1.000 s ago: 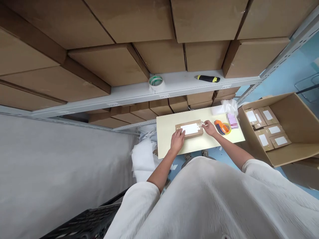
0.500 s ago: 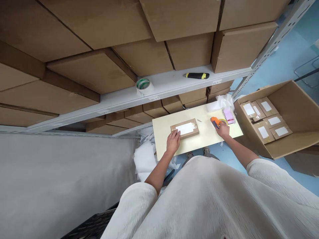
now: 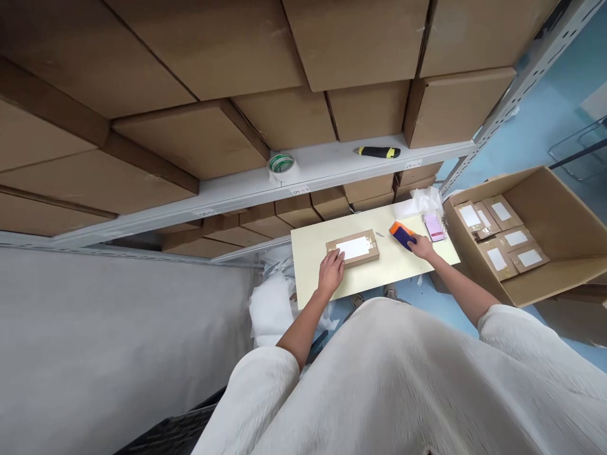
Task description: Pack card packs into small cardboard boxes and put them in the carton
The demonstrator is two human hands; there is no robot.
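Note:
On the pale tabletop (image 3: 308, 265) lies a small cardboard box (image 3: 363, 258) with a white label (image 3: 353, 248) and clear tape at its ends. My left hand (image 3: 331, 270) rests on the box's near left corner, fingers stretched over the label's edge. To the right, my right hand (image 3: 421, 247) is wrapped around an orange and dark purple tape dispenser (image 3: 403, 236), which is raised and tilted toward the box. The dispenser and the box are apart. How the fingers sit on the handle is partly hidden.
Right of the table stands a large open carton (image 3: 569, 221) with several labelled small boxes. A pink phone-like item (image 3: 434, 227) and white wrapping (image 3: 424, 201) lie on the table's right end. The shelf above bears a tape roll (image 3: 282, 165), a utility knife (image 3: 379, 152) and stacked cartons (image 3: 360, 44).
My right hand has brought the tape dispenser slightly left toward the box and turned it, so its purple side shows. My left hand stays on the box. The view has shifted a little.

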